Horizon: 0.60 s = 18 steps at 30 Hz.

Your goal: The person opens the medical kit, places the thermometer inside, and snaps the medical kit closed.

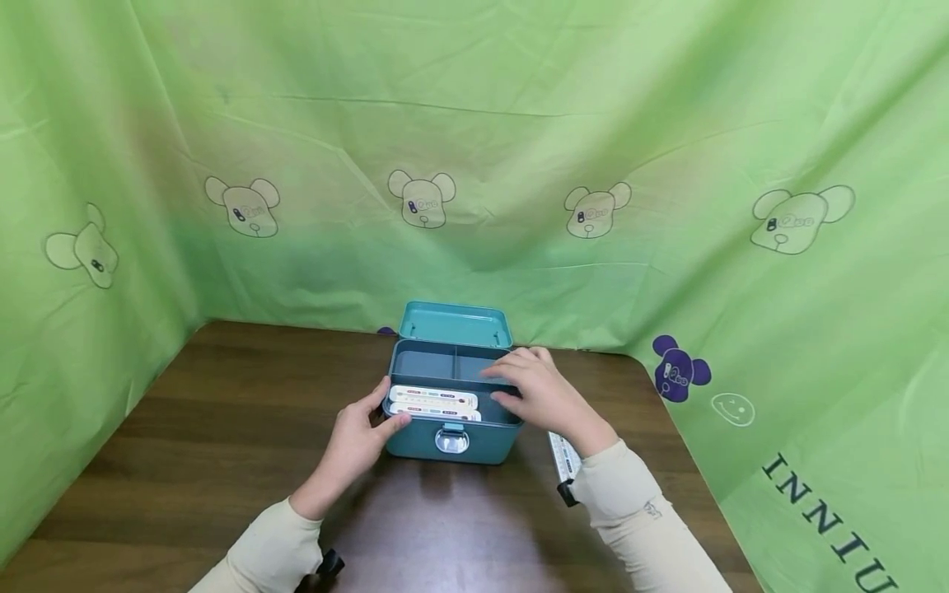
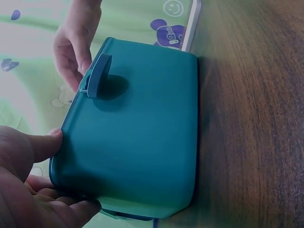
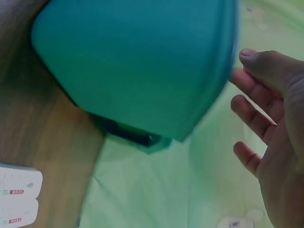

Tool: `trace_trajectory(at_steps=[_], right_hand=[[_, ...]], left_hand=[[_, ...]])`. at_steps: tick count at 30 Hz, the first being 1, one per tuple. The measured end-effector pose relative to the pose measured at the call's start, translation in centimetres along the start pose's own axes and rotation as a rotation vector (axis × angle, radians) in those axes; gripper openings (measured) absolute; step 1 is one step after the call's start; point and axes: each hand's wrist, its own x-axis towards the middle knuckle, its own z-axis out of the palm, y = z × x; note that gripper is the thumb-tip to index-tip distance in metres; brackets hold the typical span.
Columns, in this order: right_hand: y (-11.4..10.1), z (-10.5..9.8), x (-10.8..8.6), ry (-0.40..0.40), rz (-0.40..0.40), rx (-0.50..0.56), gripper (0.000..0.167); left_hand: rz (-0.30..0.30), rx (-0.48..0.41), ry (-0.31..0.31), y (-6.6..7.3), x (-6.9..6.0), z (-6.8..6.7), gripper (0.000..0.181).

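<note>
A teal storage box (image 1: 489, 445) stands on the wooden table, its lid (image 1: 455, 327) swung back and its silver front latch (image 1: 451, 440) hanging down. Two slim white printed packs (image 1: 433, 397) lie side by side at the left of its front compartment. My left hand (image 1: 352, 436) grips the box's left front corner, thumb on the rim and fingers along the side. Over the right part of the box is my right hand (image 1: 544, 395), fingers loosely bent and holding nothing. In the right wrist view its fingers (image 3: 256, 118) are beside the box's rim.
More white printed packs (image 3: 18, 190) lie on the table right of the box, partly behind my right forearm in the head view. A divider (image 1: 455, 362) splits the box's back section. Green printed cloth (image 1: 474, 123) hangs around the table (image 1: 245, 461).
</note>
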Motion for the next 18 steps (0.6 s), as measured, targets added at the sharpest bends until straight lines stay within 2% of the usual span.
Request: trace_trajectory(at_steps=[8, 13, 18], right_hand=[[1.1, -1.9, -4.4, 0.142, 0.096, 0.015, 0.04], [1.5, -1.9, -7.2, 0.167, 0.174, 0.008, 0.043], [1.8, -1.4, -9.1, 0.172, 0.245, 0.026, 0.043]], left_hand=[[0.0, -0.006, 0.002, 0.2, -0.1, 0.5, 0.074], [-0.01, -0.01, -0.006, -0.1, -0.1, 0.4, 0.075], [-0.011, -0.015, -0.001, -0.2, -0.2, 0.1, 0.077]])
